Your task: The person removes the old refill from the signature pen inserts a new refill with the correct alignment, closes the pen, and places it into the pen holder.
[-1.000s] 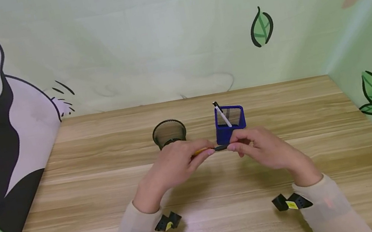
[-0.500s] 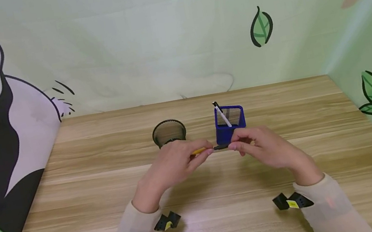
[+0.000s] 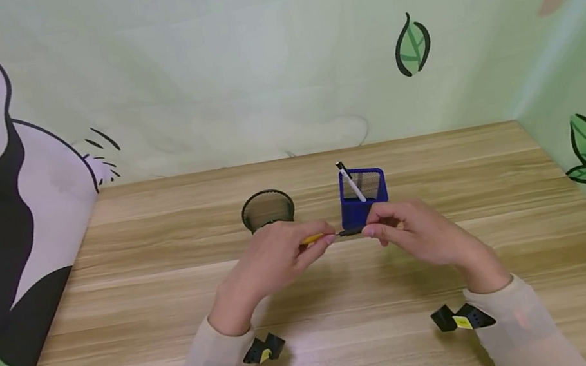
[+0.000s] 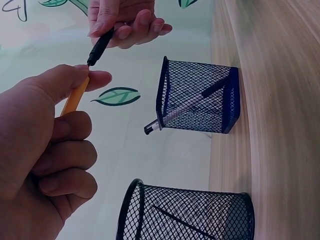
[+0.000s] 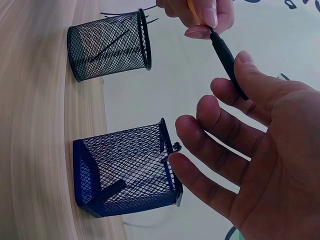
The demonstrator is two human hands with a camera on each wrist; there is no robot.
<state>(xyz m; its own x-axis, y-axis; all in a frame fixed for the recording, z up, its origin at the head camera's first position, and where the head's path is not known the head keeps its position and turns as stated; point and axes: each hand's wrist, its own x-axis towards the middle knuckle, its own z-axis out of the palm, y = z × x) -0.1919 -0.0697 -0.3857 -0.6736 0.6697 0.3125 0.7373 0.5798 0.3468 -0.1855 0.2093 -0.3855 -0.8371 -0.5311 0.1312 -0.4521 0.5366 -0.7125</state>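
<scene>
Above the table, both hands hold a slim pen-like thing in two parts, a yellow part (image 3: 312, 239) and a black part (image 3: 351, 231). My left hand (image 3: 268, 259) pinches the yellow part between thumb and forefinger, its other fingers curled. With thumb and forefinger, my right hand (image 3: 422, 232) pinches the black part, while its other fingers are spread loosely in the right wrist view. A thin dark tip shows between the two parts. Behind the right hand stands a blue mesh pen holder (image 5: 127, 165) with a white and black pen (image 3: 352, 183) leaning in it.
Behind the left hand stands a round black mesh cup (image 4: 185, 212), with a dark slanting line showing through its mesh. The wooden table (image 3: 322, 348) reaches back to a printed cloth wall (image 3: 250, 73). A camera is strapped to each wrist.
The black part has shifted slightly right, along with the right hand. A thin dark tip has come into view between it and the yellow part. The left hand is nearly still.
</scene>
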